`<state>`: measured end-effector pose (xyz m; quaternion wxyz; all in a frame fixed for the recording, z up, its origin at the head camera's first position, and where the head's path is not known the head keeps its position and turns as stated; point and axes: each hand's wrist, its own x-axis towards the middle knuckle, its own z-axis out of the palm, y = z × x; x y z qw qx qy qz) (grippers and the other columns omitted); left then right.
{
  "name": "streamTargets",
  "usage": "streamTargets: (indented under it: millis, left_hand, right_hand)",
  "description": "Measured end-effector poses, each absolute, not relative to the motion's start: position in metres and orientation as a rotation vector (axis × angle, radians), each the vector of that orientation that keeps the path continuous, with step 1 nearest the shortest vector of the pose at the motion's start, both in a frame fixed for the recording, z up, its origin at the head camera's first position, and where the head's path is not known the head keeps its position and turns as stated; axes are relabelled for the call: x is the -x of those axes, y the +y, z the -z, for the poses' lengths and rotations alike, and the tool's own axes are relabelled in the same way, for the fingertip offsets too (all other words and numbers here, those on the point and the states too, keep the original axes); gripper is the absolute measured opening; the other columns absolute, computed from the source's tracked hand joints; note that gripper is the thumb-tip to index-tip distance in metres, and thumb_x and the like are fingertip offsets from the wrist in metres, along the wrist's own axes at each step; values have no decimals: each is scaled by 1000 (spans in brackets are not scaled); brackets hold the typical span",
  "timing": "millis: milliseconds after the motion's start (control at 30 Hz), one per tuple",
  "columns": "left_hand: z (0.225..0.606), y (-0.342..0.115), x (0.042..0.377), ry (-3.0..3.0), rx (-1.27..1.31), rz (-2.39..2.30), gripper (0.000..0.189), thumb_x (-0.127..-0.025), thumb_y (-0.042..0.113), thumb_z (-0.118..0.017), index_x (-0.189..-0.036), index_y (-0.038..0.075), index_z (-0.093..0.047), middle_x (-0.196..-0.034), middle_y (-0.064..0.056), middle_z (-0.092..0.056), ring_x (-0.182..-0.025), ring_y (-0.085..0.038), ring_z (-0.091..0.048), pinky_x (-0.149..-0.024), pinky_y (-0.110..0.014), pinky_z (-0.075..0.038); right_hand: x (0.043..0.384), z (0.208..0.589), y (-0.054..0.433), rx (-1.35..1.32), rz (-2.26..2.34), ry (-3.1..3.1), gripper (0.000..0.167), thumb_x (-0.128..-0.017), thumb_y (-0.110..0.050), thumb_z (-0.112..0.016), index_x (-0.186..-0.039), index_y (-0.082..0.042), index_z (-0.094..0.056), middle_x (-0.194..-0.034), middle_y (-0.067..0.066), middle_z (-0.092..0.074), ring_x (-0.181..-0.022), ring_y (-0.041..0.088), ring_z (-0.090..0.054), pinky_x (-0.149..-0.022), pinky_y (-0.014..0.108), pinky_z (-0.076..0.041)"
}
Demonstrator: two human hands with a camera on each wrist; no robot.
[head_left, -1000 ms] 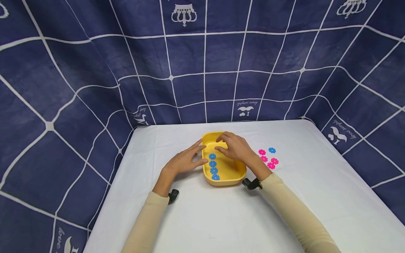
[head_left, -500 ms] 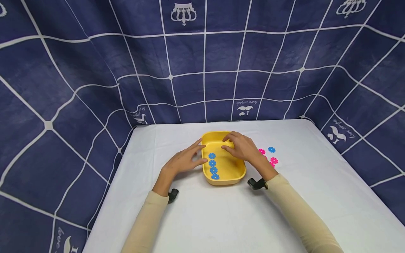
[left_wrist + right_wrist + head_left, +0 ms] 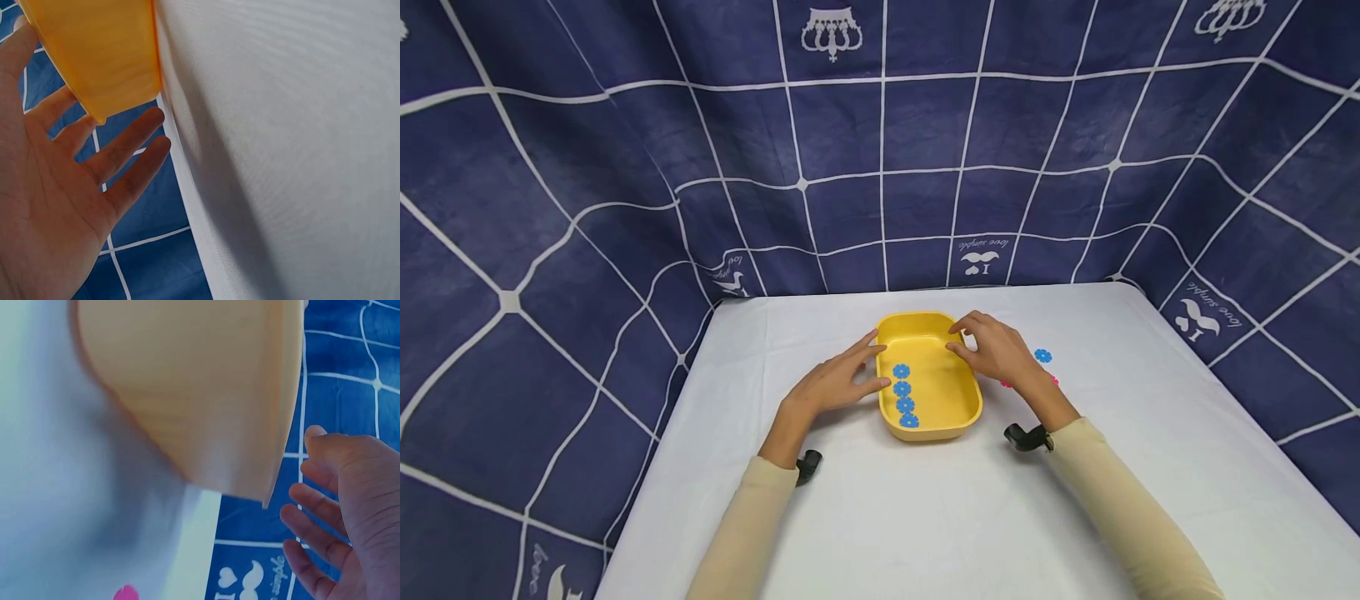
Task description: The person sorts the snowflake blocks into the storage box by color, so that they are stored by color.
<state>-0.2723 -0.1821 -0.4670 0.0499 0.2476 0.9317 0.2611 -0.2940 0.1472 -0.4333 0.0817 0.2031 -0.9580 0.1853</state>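
A yellow plastic tray (image 3: 936, 432) stands on the white-covered table. Inside, several blue flower-shaped discs (image 3: 902, 389) form a column along its left side. My left hand (image 3: 827, 385) is at the tray's left edge, fingers spread and thumb at the rim; in the left wrist view its fingers (image 3: 122, 150) lie along the outer wall. Over the right rim is my right hand (image 3: 1000, 350), loosely bent. In the right wrist view nothing shows between its thumb (image 3: 340, 445) and fingers, beside the tray wall (image 3: 187, 394).
Right of the tray lies a blue flower-shaped disc (image 3: 1043, 356). Pink discs (image 3: 1055, 381) near it are mostly hidden by my right hand and wrist. A dark blue curtain (image 3: 925, 125) with white lines surrounds the table's back and sides.
My right hand has moved right, from above the tray's inside to its right rim, covering more of the pink discs. The left hand and the blue column have stayed put.
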Motion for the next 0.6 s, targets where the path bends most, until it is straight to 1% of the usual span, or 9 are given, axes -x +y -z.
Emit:
streamTargets:
  millis: [167, 267, 433, 600]
  left_hand:
    - [468, -182, 273, 2841, -744, -790, 79, -99, 71, -62, -164, 29, -47, -179, 16, -18, -139, -22, -60, -114, -56, -49]
    - [468, -182, 274, 2840, -748, -792, 77, -100, 69, -63, -164, 29, -47, -179, 15, -19, -140, -23, -60, -114, -56, -49]
    - [467, -182, 274, 2837, -729, -793, 74, -100, 65, -66, -164, 32, -47, -179, 18, -18, -140, -22, -59, -115, -56, -48]
    - [469, -182, 273, 2831, -724, -809, 73, -100, 63, -67, -163, 31, -48, -179, 18, -18, -143, -22, -58, -115, -57, -47]
  right_hand:
    - [295, 436, 162, -566, -559, -2860, 36, -100, -38, -78, -126, -12, -76, -128, 10, -72, -112, 31, -70, -88, 54, -62]
    - [296, 437, 172, -533, -573, -2863, 36, -100, -35, -78, -127, -13, -75, -129, 11, -71, -113, 32, -69, -89, 56, -62]
    - [296, 441, 187, -488, -583, -2859, 34, -100, -34, -78, -127, -13, -75, -129, 12, -71, -115, 33, -69, -90, 58, -61]
    - [295, 445, 199, -443, -589, -2871, 35, -99, -33, -79, -128, -13, -75, -129, 14, -71, -115, 35, -68, -90, 59, -61]
